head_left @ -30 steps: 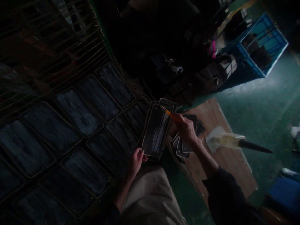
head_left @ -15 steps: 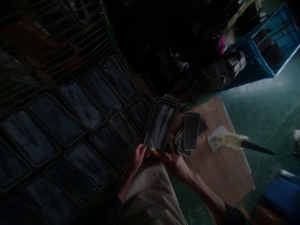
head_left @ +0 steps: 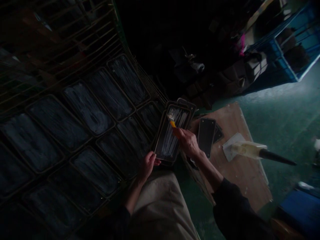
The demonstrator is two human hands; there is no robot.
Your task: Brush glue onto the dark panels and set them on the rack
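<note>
My left hand (head_left: 147, 166) pinches the lower left corner of a dark rectangular panel (head_left: 163, 141) with rounded corners. White streaks run along the panel's face, and other panels show beneath its far edge. In my right hand (head_left: 188, 142) is a small brush (head_left: 172, 122) with a yellow handle. Its bristles touch the upper left part of the panel. My right forearm crosses above the wooden board and partly hides a few smaller dark plates (head_left: 206, 135) with dots near their corners.
To the left, rows of white-streaked dark panels (head_left: 87, 108) lie by a wire rack (head_left: 82, 61). On the wooden board (head_left: 240, 183) a pale yellow bottle with a black nozzle (head_left: 252, 150) lies on a white square. A blue crate (head_left: 285, 63) stands at the upper right on green floor.
My right hand has moved the brush from the panel's near edge up to its far left part. My left hand keeps its hold on the corner. The view has shifted slightly.
</note>
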